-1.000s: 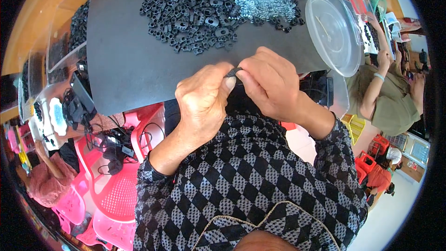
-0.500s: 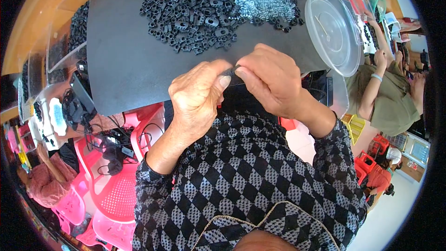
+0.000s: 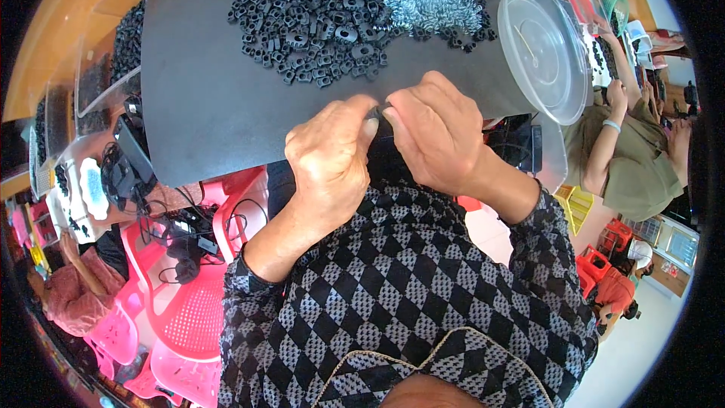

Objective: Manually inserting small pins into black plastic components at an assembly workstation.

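Observation:
At the near edge of the dark table (image 3: pixel 196 106), my two hands meet fingertip to fingertip. My left hand (image 3: pixel 332 155) is closed, pinching one side of a small black cord lock part (image 3: pixel 382 109) between thumb and forefinger. The other side sits in the closed fingertips of my right hand (image 3: pixel 442 136). Fingers cover most of the part, so its exact shape is hidden. Beyond my hands lies a wide heap of black plastic cord lock parts (image 3: pixel 310 23), many with oval holes. Against its right side rests a pile of small shiny metal springs (image 3: pixel 434 1).
A round clear plastic lid (image 3: pixel 544 75) with a thin stick on it is at the table's right. Clear bins of black parts (image 3: pixel 128 41) stand left. A pink chair (image 3: pixel 189 317) is below left. Another person's arm (image 3: pixel 604 143) shows at the right.
My left hand has shifted slightly right and turned, its thumb now more upright against the part. My right hand has barely moved. Both keep their pinch.

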`<state>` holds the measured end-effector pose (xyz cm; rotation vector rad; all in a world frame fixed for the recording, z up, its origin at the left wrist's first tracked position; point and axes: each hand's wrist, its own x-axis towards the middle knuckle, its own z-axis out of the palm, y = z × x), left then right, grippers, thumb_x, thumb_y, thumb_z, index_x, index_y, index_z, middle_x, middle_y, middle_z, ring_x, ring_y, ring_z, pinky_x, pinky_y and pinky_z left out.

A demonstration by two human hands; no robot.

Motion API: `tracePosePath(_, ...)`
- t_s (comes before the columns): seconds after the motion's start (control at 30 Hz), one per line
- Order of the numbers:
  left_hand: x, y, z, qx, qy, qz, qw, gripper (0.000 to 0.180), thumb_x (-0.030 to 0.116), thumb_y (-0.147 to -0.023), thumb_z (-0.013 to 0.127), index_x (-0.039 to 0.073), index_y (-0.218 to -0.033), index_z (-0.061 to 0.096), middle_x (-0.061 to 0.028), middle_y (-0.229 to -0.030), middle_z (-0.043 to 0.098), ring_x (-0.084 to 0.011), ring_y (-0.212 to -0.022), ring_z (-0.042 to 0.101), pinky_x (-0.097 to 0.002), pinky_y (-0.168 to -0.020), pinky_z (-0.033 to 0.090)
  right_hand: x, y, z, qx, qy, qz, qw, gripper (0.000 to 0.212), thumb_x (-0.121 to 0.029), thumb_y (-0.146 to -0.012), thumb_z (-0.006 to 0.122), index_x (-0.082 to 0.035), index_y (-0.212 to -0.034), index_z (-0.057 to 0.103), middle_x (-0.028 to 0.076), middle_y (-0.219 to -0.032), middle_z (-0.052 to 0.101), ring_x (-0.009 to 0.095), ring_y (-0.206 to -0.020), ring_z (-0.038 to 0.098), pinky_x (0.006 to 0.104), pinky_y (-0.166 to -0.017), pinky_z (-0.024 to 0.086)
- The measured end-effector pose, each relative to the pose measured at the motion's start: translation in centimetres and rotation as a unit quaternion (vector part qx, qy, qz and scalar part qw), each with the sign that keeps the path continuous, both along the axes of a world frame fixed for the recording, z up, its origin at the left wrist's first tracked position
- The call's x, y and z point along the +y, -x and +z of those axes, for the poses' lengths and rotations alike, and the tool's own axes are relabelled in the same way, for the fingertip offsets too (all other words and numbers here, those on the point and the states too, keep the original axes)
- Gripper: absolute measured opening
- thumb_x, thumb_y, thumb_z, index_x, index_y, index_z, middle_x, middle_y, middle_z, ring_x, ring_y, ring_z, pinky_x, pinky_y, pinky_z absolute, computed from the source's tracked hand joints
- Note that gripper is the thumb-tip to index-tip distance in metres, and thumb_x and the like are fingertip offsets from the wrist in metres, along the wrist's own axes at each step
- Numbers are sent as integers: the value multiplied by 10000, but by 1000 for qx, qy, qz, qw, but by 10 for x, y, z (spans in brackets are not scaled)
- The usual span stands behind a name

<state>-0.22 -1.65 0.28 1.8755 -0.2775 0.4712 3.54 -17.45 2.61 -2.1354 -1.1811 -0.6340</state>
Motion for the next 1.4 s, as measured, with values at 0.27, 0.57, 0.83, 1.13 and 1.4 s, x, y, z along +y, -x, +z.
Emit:
tracePosePath(0.27,0,-5,0,0,1,-24,1000,203,-90,-716,636,-2,-897,609,-136,-666,559,-304,-571,581,-367,-511,444,-2,-5,-6,-20,-8,4,1000,218,51,-676,671,67,-861,558,112,-756,506,252,-592,467,360,-479,388)
tracePosePath(0.57,9,-3,11,34,7,-54,998,139,-56,-762,643,-2,-888,616,-127,-676,571,-291,-568,574,-358,-519,448,-1,2,3,49,-14,5,999,213,41,-714,649,56,-906,557,137,-764,540,290,-607,502,387,-503,414)
tracePosePath(0.83,12,-2,10,22,17,-85,996,145,-46,-757,654,-4,-890,615,-129,-686,569,-295,-575,574,-363,-523,449,-9,0,25,250,4,22,968,117,0,-764,643,19,-852,568,140,-698,561,330,-635,556,406,-537,435)
tracePosePath(1.13,16,-2,12,15,-9,-111,994,161,-44,-749,653,-8,-900,612,-131,-712,573,-303,-601,579,-369,-530,450,-10,-10,24,237,27,60,969,93,-61,-794,614,1,-844,564,145,-701,555,346,-650,559,443,-571,445)
tracePosePath(1.4,15,0,11,51,-13,-114,992,157,-58,-744,645,-11,-890,613,-105,-648,542,-246,-516,554,-338,-472,420,-13,-9,21,175,112,78,975,115,-53,-743,615,-19,-764,507,121,-684,514,315,-647,543,420,-541,436)
